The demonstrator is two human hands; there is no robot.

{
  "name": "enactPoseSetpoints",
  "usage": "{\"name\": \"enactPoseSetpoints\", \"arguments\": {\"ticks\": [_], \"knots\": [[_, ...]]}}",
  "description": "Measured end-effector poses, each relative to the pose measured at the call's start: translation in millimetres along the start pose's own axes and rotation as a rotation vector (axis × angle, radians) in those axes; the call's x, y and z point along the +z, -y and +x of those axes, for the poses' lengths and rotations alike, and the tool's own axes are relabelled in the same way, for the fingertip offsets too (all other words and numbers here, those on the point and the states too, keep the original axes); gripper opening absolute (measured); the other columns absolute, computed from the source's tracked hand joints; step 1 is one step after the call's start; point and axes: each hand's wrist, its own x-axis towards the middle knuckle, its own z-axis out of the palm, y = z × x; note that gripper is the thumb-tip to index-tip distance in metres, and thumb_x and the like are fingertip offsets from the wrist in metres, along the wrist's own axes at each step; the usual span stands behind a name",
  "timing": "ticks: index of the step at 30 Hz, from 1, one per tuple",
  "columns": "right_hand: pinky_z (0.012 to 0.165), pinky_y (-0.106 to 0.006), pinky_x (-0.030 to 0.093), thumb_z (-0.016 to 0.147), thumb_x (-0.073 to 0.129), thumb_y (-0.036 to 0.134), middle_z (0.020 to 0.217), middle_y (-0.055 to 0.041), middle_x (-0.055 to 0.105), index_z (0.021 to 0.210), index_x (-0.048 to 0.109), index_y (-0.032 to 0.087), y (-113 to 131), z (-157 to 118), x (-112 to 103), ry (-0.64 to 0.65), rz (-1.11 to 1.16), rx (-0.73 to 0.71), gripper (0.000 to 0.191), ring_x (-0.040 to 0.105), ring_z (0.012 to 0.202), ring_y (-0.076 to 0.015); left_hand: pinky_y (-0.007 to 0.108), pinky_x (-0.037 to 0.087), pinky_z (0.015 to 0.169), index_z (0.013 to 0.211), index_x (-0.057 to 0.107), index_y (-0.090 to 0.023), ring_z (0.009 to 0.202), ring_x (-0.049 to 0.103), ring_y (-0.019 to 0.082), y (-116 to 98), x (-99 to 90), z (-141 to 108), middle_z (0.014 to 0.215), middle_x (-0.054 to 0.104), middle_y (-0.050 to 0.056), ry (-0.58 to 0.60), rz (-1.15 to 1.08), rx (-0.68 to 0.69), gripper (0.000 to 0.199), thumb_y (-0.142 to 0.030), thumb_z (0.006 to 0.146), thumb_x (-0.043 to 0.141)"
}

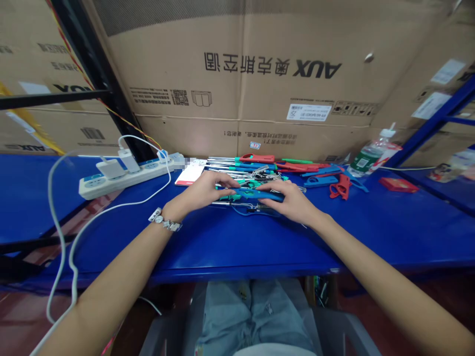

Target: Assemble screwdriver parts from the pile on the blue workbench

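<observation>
Reaching to 12 o'clock over the tabletop (241, 247): my left hand (210, 191) pinches the blue casing (254, 193) at its 9 o'clock end, right hand (291, 199) its 3 o'clock end. Bottle (364, 162) at 2 o'clock, contents unclear.

On my cam I read "AUX 奥克斯空调", upside-dn, on the back cardboard box (260, 101); "AUX" again on the left cardboard (70, 116); bottle label (360, 163) too sm. to read.

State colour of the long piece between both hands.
The long piece is blue; head view shows it.
</observation>
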Motion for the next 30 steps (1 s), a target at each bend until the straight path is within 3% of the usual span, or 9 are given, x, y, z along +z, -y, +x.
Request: {"name": "enactPoseSetpoints", "arguments": {"ticks": [6, 10, 13, 16, 21, 24, 26, 28, 30], "knots": [[0.1, -0.05, 0.048, 0.101, 0.06, 0.03, 0.117, -0.0083, 0.08, 0.118, 0.078, 0.026, -17, 5, -9, -0.067, -0.127, 0.005, 0.025, 0.071, 0.111, -0.0294, 0.033, 0.057, 0.088, 0.105, 0.079, -0.021, 0.092, 0.073, 0.019, -1, 10.1, 19, 0.103, 0.081, 0.007, -0.094, 0.132, 0.059, 0.021, -0.031, 0.095, 0.064], [0.097, -0.049, 0.049, 0.101, 0.054, 0.028, 0.12, -0.012, 0.079, 0.123, 0.077, 0.022, -37, -4, -18, -0.17, -0.209, 0.096, 0.032, 0.071, 0.11, -0.0308, 0.034, 0.055, 0.087, 0.108, 0.077, -0.019, 0.09, 0.071, 0.019, -1, 11.2, 34, 0.107, 0.078, 0.009, -0.113, 0.274, 0.11, 0.023, -0.03, 0.098, 0.059], [0.094, -0.051, 0.048, 0.1, 0.05, 0.024, 0.12, -0.0159, 0.077, 0.13, 0.073, 0.02, -47, -14, -20, -0.168, -0.357, 0.199, 0.038, 0.069, 0.112, -0.0343, 0.033, 0.053, 0.085, 0.1, 0.076, -0.019, 0.089, 0.069, 0.018, 3, 14.6, 41, 0.1, 0.077, 0.008, -0.06, 0.288, 0.11, 0.02, -0.028, 0.097, 0.059], [0.092, -0.051, 0.047, 0.099, 0.049, 0.022, 0.119, -0.0168, 0.074, 0.136, 0.07, 0.021, -52, -19, -16, -0.078, -0.443, 0.25, 0.043, 0.066, 0.112, -0.0358, 0.033, 0.051, 0.084, 0.097, 0.076, -0.019, 0.089, 0.067, 0.019, 6, 22.4, 43, 0.098, 0.074, 0.008, 0.042, 0.311, 0.113, 0.017, -0.027, 0.095, 0.061], [0.094, -0.056, 0.047, 0.089, 0.066, 0.03, 0.125, -0.0155, 0.069, 0.138, 0.067, 0.026, -50, -14, -10, -0.067, -0.31, 0.276, 0.049, 0.062, 0.118, -0.0392, 0.035, 0.048, 0.079, 0.092, 0.071, -0.019, 0.09, 0.063, 0.023, 1, 31.4, 40, 0.096, 0.069, 0.008, 0.1, 0.366, 0.091, 0.009, -0.028, 0.091, 0.07], [0.097, -0.057, 0.046, 0.089, 0.068, 0.03, 0.126, -0.0145, 0.067, 0.13, 0.069, 0.026, -38, -7, -8, -0.108, -0.252, 0.204, 0.041, 0.059, 0.123, -0.0387, 0.035, 0.047, 0.079, 0.088, 0.071, -0.019, 0.09, 0.062, 0.022, 0, 32.4, 34, 0.095, 0.067, 0.007, 0.102, 0.363, 0.087, 0.007, -0.026, 0.09, 0.071], [0.098, -0.055, 0.045, 0.092, 0.068, 0.032, 0.116, -0.0128, 0.067, 0.113, 0.073, 0.023, -26, 0, -4, -0.098, -0.242, 0.154, 0.023, 0.059, 0.118, -0.0355, 0.034, 0.047, 0.078, 0.09, 0.073, -0.02, 0.089, 0.061, 0.022, 0, 32.9, 30, 0.095, 0.066, 0.007, 0.115, 0.364, 0.081, 0.009, -0.028, 0.092, 0.07], [0.098, -0.053, 0.044, 0.092, 0.07, 0.032, 0.108, -0.0108, 0.066, 0.095, 0.074, 0.023, -12, 10, 2, -0.032, -0.261, 0.112, 0.011, 0.06, 0.111, -0.0328, 0.034, 0.048, 0.078, 0.093, 0.075, -0.02, 0.088, 0.061, 0.021, 2, 33.5, 26, 0.094, 0.065, 0.007, 0.123, 0.363, 0.076, 0.012, -0.029, 0.093, 0.068], [0.097, -0.053, 0.042, 0.09, 0.075, 0.034, 0.101, -0.0099, 0.065, 0.088, 0.074, 0.022, -2, 21, 9, 0.058, -0.314, 0.09, 0.012, 0.058, 0.106, -0.0324, 0.034, 0.048, 0.08, 0.095, 0.076, -0.02, 0.087, 0.062, 0.021, 4, 33.5, 24, 0.092, 0.065, 0.007, 0.118, 0.357, 0.077, 0.015, -0.029, 0.095, 0.064]]}}
